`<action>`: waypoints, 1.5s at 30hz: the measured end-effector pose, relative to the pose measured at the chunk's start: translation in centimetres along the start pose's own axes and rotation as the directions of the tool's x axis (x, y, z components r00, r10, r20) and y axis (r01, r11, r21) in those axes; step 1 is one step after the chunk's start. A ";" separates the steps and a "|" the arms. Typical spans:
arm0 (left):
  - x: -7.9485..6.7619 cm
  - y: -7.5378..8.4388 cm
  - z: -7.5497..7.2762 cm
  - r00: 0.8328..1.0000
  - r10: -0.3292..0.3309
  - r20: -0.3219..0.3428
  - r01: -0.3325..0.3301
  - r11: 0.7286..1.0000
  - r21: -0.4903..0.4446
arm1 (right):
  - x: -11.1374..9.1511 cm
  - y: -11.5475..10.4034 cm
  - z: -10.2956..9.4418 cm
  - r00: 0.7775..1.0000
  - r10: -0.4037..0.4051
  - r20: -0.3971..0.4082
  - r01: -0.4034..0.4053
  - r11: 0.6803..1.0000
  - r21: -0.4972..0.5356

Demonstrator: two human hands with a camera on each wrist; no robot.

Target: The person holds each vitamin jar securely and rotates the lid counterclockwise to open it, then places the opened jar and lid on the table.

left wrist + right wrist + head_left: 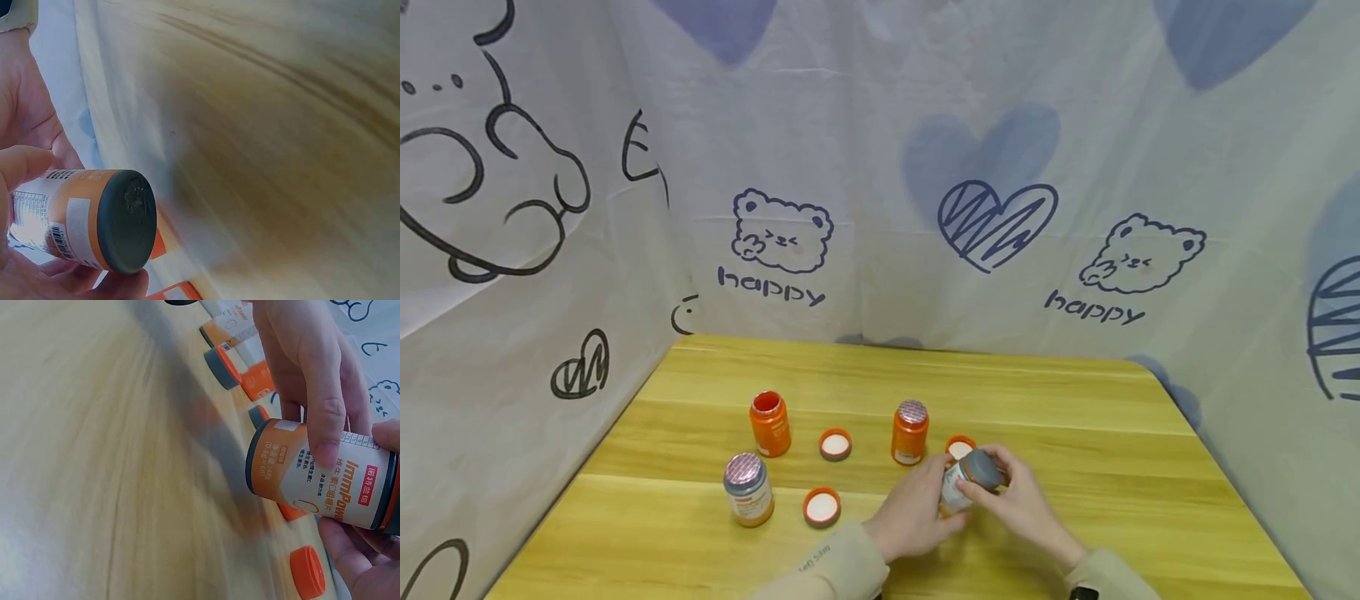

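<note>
My left hand grips the body of a pill bottle with an orange and white label, held tilted above the table. My right hand holds its dark grey cap between thumb and fingers. In the left wrist view the bottle's dark base faces the camera, and the left thumb lies along the label. Printed text on the label shows in the right wrist view. Just behind the bottle lies an upturned cap, partly covered by it.
An orange bottle with a foil seal stands behind the left hand. Farther left are an uncapped orange bottle and a foil-sealed, grey-necked bottle. Two upturned caps, one behind and one nearer, lie on the wooden table.
</note>
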State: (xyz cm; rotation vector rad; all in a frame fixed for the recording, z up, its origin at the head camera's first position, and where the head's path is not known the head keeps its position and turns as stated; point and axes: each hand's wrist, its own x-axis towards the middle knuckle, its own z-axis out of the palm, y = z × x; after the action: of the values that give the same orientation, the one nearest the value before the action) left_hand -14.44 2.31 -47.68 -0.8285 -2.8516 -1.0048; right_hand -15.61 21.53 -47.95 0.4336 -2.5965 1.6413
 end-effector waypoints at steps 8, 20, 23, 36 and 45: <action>0.3 -0.4 0.2 0.999 -0.007 0.041 0.012 0.994 -0.113 | -0.2 0.2 0.5 0.999 0.036 0.016 -0.037 0.998 0.054; 0.3 -0.3 0.7 0.998 -0.009 0.064 0.018 0.990 -0.137 | 0.4 -1.2 0.6 0.994 0.098 -0.042 -0.102 0.989 -0.105; 0.3 -0.1 0.8 0.999 -0.012 0.048 0.016 0.995 -0.098 | 0.8 -1.6 0.3 0.990 0.125 -0.057 -0.135 0.967 -0.217; 1.0 0.6 1.0 0.998 -0.048 0.046 0.047 0.998 0.037 | 1.6 -2.2 0.3 0.980 0.186 -0.072 -0.198 0.865 -0.462; 1.6 0.7 2.1 0.998 -0.055 0.041 0.056 0.997 -0.044 | 1.6 -2.0 0.1 0.975 0.197 -0.103 -0.222 0.847 -0.483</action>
State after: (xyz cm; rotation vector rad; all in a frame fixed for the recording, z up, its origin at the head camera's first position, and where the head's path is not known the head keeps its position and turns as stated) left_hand -15.13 4.72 -48.63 -0.7856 -2.9111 -1.0750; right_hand -16.65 20.28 -45.89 0.0773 -2.9610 0.9353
